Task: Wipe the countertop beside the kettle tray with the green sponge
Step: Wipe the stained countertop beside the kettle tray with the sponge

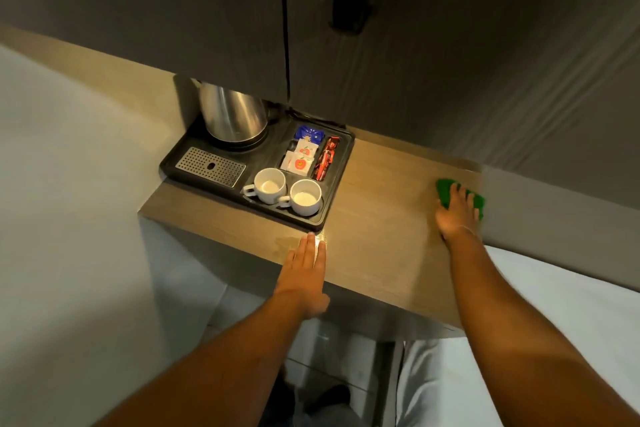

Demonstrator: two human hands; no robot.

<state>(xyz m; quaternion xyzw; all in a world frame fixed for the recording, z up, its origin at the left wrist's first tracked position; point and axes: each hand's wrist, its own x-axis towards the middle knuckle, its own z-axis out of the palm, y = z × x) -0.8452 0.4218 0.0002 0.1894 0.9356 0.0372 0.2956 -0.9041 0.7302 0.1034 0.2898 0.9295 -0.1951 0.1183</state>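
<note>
Nearest to us, our left hand (306, 274) lies flat on the front edge of the wooden countertop (377, 218), low in the centre of the frame, palm down, the fingers straight and pressed together, their tips just short of the near corner of the kettle tray (341, 163). Farther out, at the right of the frame, our right hand (457, 210) presses down on the green sponge (445, 189), fingers spread across its top; the sponge sits at the right end of the countertop, near its back edge, well apart from the tray.

The black tray stands on the left part of the countertop. In its front we see two white cups (287, 191) side by side, both upright. Left of them lies a perforated metal drip grate (211, 166). Behind the cups, a compartment holds sachets (310, 149) in white, blue and red. At the back of the tray stands a steel kettle (233, 114), its top hidden under the dark cabinet (207, 10) overhead.
</note>
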